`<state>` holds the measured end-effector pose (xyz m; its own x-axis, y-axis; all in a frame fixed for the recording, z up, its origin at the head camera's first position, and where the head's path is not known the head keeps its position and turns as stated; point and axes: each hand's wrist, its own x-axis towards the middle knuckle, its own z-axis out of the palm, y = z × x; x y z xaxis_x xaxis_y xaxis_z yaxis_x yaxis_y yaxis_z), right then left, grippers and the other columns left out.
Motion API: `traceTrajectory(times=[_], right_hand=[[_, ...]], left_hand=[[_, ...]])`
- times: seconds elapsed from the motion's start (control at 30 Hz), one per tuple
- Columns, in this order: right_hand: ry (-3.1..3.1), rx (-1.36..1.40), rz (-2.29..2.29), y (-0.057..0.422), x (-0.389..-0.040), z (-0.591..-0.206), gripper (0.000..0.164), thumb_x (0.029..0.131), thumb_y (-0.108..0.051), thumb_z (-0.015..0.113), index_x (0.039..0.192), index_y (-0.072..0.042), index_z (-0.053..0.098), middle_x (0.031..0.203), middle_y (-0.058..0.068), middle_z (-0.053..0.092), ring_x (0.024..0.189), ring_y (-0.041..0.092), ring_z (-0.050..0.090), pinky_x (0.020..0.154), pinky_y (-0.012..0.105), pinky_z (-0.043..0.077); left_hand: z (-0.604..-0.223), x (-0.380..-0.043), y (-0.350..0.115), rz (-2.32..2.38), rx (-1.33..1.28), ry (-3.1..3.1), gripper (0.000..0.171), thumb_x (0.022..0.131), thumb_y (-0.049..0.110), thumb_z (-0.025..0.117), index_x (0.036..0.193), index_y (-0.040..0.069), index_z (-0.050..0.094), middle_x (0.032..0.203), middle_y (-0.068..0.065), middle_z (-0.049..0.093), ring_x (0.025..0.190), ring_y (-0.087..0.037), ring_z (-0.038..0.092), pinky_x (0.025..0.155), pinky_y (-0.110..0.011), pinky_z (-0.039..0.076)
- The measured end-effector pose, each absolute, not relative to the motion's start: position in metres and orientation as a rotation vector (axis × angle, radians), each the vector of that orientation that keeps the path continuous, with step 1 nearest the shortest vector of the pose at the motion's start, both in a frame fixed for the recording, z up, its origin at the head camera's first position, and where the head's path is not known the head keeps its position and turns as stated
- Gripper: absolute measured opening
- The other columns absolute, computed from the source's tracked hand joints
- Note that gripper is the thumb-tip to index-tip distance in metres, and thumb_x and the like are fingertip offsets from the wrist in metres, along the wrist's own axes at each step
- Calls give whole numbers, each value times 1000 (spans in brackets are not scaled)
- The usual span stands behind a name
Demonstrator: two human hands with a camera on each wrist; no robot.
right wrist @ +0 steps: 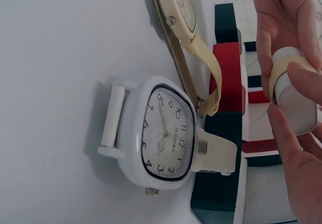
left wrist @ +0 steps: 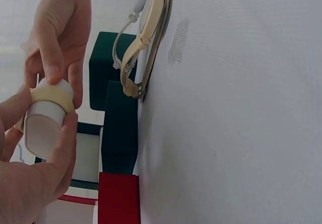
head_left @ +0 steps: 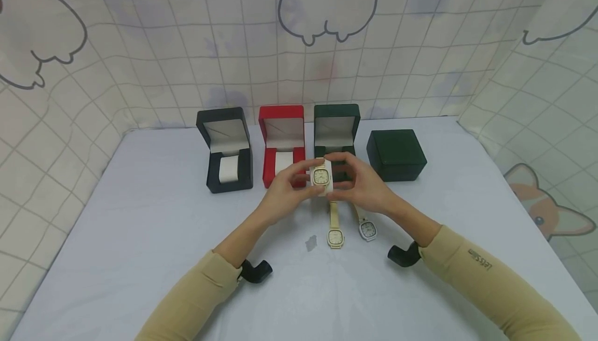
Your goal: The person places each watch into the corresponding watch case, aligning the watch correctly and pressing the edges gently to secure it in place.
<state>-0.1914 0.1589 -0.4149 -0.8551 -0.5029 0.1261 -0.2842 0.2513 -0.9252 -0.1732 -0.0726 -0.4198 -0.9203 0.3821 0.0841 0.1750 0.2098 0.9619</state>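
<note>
- Patterned hanging [head_left: 187,55] closes off the far side; before it, white cloth [head_left: 154,237] covers the table.
- Both hands are above the cloth, in front of the open green box [head_left: 336,110], gripping one white cushion [left wrist: 45,131] between curled fingers and thumbs: left hand [head_left: 286,185] on one side, right hand [head_left: 364,182] on the other.
- Around that cushion goes the pale yellow strap of the held watch [head_left: 321,177], its dial facing the person. Whether the clasp is fastened, I can't tell.
- Fitting this one looks well advanced to me, though the cushion is not in any box yet.
- Two more are not on cushions: the cream watch [head_left: 335,237] and, just beside it, the white watch [head_left: 368,230], both on the cloth.
- Black box [head_left: 246,167] and red box [head_left: 281,111] have their lids up; no watch shows on their cushions.
- Rightmost, another green box [head_left: 396,154] is closed, contents hidden.
</note>
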Motion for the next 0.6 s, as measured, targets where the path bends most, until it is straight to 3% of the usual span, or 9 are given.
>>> traceTrajectory(times=[0.13,0.6], right_hand=[[2380,-750,-1604,159,-191,-413,82,80,3,86,149,-10,44,150,9,45,130,35,53,96,46,55],[2523,-750,-1454,158,-192,-406,85,80,2,87,151,-7,41,149,12,44,129,35,54,91,39,57]], left_hand=[[-420,-173,-71,1815,543,2303,59,92,21,80,146,33,58,143,4,53,125,-26,54,91,-42,57],[-422,-176,-65,1814,547,2319,58,94,23,79,146,35,57,144,5,50,127,-25,52,90,-38,58]])
